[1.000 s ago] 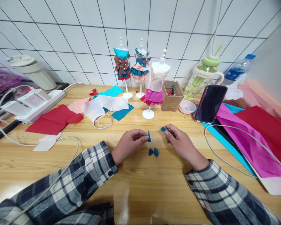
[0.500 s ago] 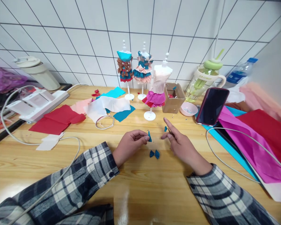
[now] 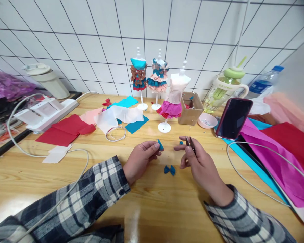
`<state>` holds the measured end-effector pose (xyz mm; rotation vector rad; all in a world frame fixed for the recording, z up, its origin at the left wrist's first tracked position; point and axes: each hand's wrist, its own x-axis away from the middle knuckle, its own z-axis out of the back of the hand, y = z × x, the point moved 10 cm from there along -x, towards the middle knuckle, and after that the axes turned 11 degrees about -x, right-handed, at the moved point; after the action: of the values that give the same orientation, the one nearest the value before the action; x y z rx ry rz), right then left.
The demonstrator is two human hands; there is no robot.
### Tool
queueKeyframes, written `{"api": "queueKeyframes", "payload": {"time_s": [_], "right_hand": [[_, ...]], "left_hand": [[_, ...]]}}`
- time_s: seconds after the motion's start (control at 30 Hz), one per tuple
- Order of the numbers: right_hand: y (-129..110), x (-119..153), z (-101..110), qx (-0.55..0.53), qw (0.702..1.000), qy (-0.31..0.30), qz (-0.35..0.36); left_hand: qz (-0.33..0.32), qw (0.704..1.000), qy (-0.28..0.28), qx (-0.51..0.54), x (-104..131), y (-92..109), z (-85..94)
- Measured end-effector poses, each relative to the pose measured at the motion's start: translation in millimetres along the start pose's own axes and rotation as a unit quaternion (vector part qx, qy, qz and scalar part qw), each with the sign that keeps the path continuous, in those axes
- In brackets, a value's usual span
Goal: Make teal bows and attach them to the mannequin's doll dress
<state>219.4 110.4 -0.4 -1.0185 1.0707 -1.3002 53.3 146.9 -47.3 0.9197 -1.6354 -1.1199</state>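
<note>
My left hand (image 3: 144, 156) pinches a small teal piece of crepe paper (image 3: 160, 145) between thumb and fingertips. In my right hand (image 3: 201, 165) is a pair of small dark snips (image 3: 190, 144), the two pointed blades spread apart and directed upward. A tiny teal scrap (image 3: 181, 143) lies by the right fingers. Below and between both hands, a teal paper bow (image 3: 169, 170) rests on the wooden table (image 3: 152, 206). Farther back stands a miniature dress form (image 3: 178, 89) in a pale pink bodice and a magenta and red ruffled skirt.
Two more dressed forms (image 3: 138, 75) stand by the tiled wall. A cardboard box (image 3: 191, 114), a pink dish (image 3: 207, 120), a phone (image 3: 233, 118) and a green-lidded bottle (image 3: 225, 87) are at right. Coloured sheets (image 3: 276, 165) and a cable (image 3: 233, 168) lie there; red paper (image 3: 63, 131) and a power strip (image 3: 44, 114) are left.
The snips have turned up in my right hand, and their blades now show apart. My left hand has tilted the teal piece and raised it slightly. The whole view has shifted a little.
</note>
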Motion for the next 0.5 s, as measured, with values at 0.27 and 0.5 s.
{"api": "queueKeyframes", "payload": {"time_s": [0.27,0.5], "right_hand": [[10,14,-42,-0.03,0.997,-0.057,-0.036],[7,17,-56,0.032,0.991,-0.126,-0.042]], "left_hand": [[-0.015,0.995,0.045,0.093,-1,1,-6.0],[-0.042,0.997,0.023,0.068,-2,6,-13.7]]}}
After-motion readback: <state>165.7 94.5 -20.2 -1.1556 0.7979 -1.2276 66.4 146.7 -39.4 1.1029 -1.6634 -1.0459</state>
